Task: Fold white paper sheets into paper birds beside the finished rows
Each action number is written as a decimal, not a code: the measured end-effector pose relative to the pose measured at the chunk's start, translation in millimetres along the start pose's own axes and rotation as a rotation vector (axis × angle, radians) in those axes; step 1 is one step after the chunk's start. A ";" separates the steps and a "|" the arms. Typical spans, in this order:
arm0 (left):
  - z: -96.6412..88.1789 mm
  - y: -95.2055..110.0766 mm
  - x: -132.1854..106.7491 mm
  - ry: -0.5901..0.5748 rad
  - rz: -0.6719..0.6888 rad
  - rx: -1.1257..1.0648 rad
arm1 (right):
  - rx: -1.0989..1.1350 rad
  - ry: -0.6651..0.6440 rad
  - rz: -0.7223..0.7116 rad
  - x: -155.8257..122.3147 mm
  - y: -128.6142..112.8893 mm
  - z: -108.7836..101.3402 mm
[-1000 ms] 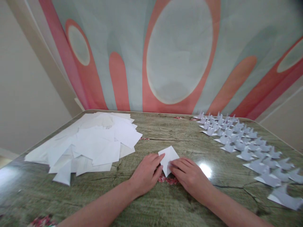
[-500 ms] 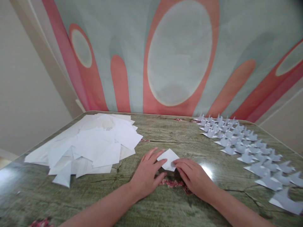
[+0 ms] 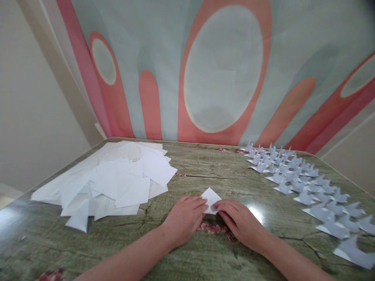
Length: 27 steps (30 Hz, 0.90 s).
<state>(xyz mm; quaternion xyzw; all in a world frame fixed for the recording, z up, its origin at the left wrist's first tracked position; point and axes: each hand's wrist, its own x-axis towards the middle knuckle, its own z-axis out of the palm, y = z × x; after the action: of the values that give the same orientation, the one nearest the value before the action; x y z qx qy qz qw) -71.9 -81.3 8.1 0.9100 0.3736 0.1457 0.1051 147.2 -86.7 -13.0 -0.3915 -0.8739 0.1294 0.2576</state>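
Note:
A small white folded paper (image 3: pixel 209 196) lies on the wood-patterned table between my two hands, one corner pointing away from me. My left hand (image 3: pixel 185 217) is closed at its left side, the fingers together and the fingertips on the paper. From the right, my right hand (image 3: pixel 238 219) pinches the paper's right edge between thumb and fingers. The lower part of the sheet is partly hidden by my fingers.
A spread pile of white paper sheets (image 3: pixel 117 179) covers the table's left side, with a folded paper triangle (image 3: pixel 79 217) at its near edge. Rows of white folded paper birds (image 3: pixel 304 195) stand on the right. Behind the table (image 3: pixel 205 164) hangs a patterned curtain (image 3: pixel 164 101).
My left hand's spread fingers have come together and moved slightly right, onto the paper. My right hand keeps its pinch, nearly in the same place.

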 end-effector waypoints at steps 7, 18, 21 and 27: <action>-1.5 -7.0 2.9 0.107 -0.157 -0.232 | 0.166 0.023 0.217 4.6 -0.6 0.5; 3.6 -13.6 4.6 0.199 -0.252 -0.336 | 0.102 -0.097 0.423 41.9 11.2 -5.3; 4.2 -13.0 3.4 0.184 -0.208 -0.301 | 0.072 -0.104 0.437 46.9 16.0 -3.2; 2.8 -8.0 2.8 0.143 -0.144 -0.141 | 0.023 -0.122 0.456 54.8 19.0 0.4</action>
<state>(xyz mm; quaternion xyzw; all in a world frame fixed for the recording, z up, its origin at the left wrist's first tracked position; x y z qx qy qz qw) -74.2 -73.9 3.6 0.8584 0.4336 0.2282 0.1520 128.0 -33.0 -2.4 -0.5671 -0.7753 0.2177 0.1729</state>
